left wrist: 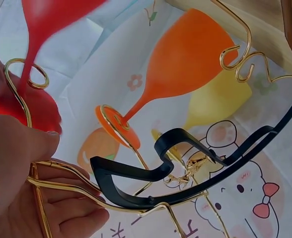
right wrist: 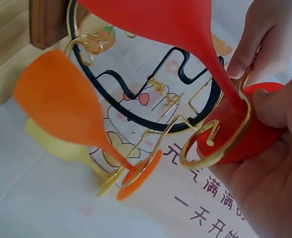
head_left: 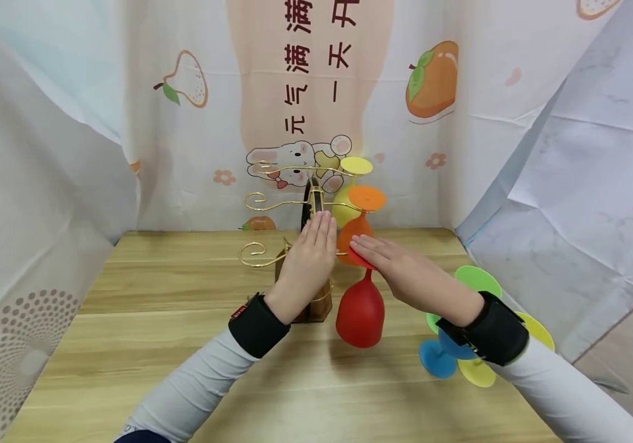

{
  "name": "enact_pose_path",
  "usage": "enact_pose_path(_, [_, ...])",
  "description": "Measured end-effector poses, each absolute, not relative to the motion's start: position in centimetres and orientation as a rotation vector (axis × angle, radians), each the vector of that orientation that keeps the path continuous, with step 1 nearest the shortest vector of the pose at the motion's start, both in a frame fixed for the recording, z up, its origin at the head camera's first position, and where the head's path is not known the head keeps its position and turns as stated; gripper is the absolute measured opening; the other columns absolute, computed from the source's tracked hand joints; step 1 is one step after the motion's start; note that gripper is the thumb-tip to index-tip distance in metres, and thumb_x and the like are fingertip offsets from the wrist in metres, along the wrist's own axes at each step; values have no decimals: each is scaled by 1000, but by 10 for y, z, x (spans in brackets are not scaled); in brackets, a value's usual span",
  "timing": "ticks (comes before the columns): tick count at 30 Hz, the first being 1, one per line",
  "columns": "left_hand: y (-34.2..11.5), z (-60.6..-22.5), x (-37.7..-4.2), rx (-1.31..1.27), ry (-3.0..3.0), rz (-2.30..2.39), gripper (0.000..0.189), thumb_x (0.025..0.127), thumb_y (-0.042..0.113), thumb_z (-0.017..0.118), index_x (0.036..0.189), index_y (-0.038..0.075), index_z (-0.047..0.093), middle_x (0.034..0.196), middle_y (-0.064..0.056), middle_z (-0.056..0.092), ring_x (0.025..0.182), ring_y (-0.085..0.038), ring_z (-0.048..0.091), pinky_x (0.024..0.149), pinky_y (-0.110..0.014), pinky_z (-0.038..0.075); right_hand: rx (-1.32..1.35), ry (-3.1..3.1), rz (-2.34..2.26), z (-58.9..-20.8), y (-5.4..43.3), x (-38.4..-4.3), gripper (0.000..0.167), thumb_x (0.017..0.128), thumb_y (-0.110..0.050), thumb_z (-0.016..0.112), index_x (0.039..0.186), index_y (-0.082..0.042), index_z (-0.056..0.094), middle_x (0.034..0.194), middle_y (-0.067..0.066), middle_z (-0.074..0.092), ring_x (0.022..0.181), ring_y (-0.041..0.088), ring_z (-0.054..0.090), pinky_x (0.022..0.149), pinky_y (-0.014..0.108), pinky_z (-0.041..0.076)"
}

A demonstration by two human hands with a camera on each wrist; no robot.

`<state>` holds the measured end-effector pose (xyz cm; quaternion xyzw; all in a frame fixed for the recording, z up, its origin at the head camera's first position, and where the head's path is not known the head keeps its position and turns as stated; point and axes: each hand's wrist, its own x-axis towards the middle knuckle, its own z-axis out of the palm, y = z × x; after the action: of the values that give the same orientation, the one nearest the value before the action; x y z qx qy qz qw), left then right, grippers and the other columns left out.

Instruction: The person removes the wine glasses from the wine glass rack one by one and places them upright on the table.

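A stemware rack [head_left: 322, 303] with a wooden base and gold wire hooks stands on the table. My left hand [head_left: 310, 249] holds its gold wire [left wrist: 66, 171] near the top, with the thumb on one side and the fingers on the other. A red goblet [head_left: 361, 314] hangs bowl down on the nearest right-hand hook, its stem inside the gold curl [right wrist: 203, 158]. My right hand [head_left: 411, 274] grips the red foot, thumb over it in the right wrist view. Behind it, an orange goblet [right wrist: 61, 94] and a yellow goblet [head_left: 344, 206] hang upside down from the farther hooks.
On the table [head_left: 183, 357], to the right, are more goblets: green [head_left: 478, 280], blue [head_left: 437, 360] and yellow [head_left: 538, 332], partly hidden by my right wrist. The rack's left hooks [head_left: 252, 253] stick out bare. A printed curtain [head_left: 194, 154] hangs behind the table.
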<state>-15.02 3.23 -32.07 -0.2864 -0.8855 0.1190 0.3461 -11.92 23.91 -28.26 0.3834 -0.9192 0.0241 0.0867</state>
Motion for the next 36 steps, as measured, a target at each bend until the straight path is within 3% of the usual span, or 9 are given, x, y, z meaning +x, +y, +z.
enact_pose_path(8, [29, -321, -149, -750, -2308, 332, 38, 101, 14, 45, 134, -2, 53, 138, -15, 57, 131, -25, 54, 106, -32, 48, 1129, -2712, 92, -279, 227, -143, 66, 79, 10, 69, 140, 1, 46, 141, 18, 53, 131, 34, 52, 104, 48, 46])
enact_pose_path(17, [28, -325, -147, -748, -2294, 327, 37, 102, 14, 44, 134, -3, 53, 138, -16, 57, 130, -26, 54, 107, -33, 47, 949, -2708, 123, -279, 257, -159, 61, 83, 12, 63, 140, 2, 46, 139, 21, 55, 126, 39, 54, 97, 50, 50])
enact_pose_path(22, [27, -325, -148, -740, -2298, 318, 38, 102, 14, 45, 135, -3, 52, 138, -16, 56, 131, -26, 54, 106, -33, 47, 836, -2762, 148, -281, 279, -145, 59, 84, 12, 61, 140, 2, 46, 141, 22, 52, 129, 41, 50, 97, 53, 49])
enact_pose_path(28, [27, -324, -147, -735, -2313, 279, 39, 101, 14, 46, 135, -4, 51, 139, -17, 55, 132, -26, 53, 107, -34, 47, 738, -2656, 204, -292, 295, -101, 66, 77, 15, 66, 138, 2, 48, 139, 23, 53, 125, 44, 51, 96, 57, 47])
enact_pose_path(32, [26, -324, -148, -757, -2352, 158, 48, 99, 25, 53, 137, -4, 50, 141, -18, 53, 134, -27, 50, 111, -35, 43, 684, -2535, 267, -309, 295, -64, 73, 72, 18, 68, 139, -1, 48, 135, 22, 57, 124, 39, 54, 114, 28, 36])
enact_pose_path(35, [25, -324, -150, -781, -2385, 11, 58, 94, 33, 58, 138, -4, 47, 143, -18, 51, 137, -28, 46, 115, -38, 39, 634, -2492, 347, -327, 289, -40, 67, 80, 14, 63, 142, -5, 46, 136, 20, 57, 135, 25, 48, 116, 7, 16])
enact_pose_path(36, [25, -325, -150, -791, -2384, -33, 60, 93, 34, 59, 138, -4, 47, 144, -18, 50, 138, -29, 46, 116, -39, 38, 614, -2491, 379, -332, 287, -33, 61, 86, 9, 60, 143, -6, 46, 137, 19, 57, 139, 17, 44, 116, 6, 15])
